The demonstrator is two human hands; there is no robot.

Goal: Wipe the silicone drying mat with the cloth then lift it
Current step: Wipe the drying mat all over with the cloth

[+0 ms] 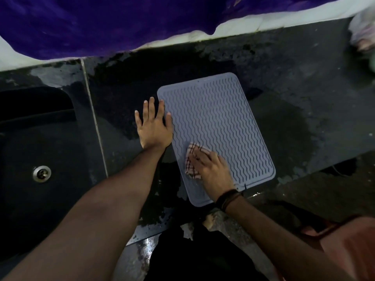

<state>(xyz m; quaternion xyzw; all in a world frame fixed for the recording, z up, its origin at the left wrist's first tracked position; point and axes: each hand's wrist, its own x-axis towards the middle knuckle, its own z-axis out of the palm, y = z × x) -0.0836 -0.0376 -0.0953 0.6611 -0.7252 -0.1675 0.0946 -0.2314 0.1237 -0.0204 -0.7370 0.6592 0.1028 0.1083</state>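
Grey silicone drying mat with wavy ridges lies flat on the dark wet stone counter, its near end close to the counter's front edge. It looks thin, soft and bendy, so it will probably flop when it is picked up. It is likely light, and may be a bit slippery from the water. A good place to hold it looks like a corner or the near edge, peeled up with the fingers.

The right hand is on the near left part of the mat, fingers bent over a small white cloth with dark red checks, pushing it down on the ridges. The left hand is spread out flat, resting partly on the mat's left edge and partly on the counter, as if to keep the mat from sliding.

Nothing sits on the mat but the hands and cloth. A dark sink with a shiny metal drain is well apart on the left. Purple fabric hangs at the back, above the counter.
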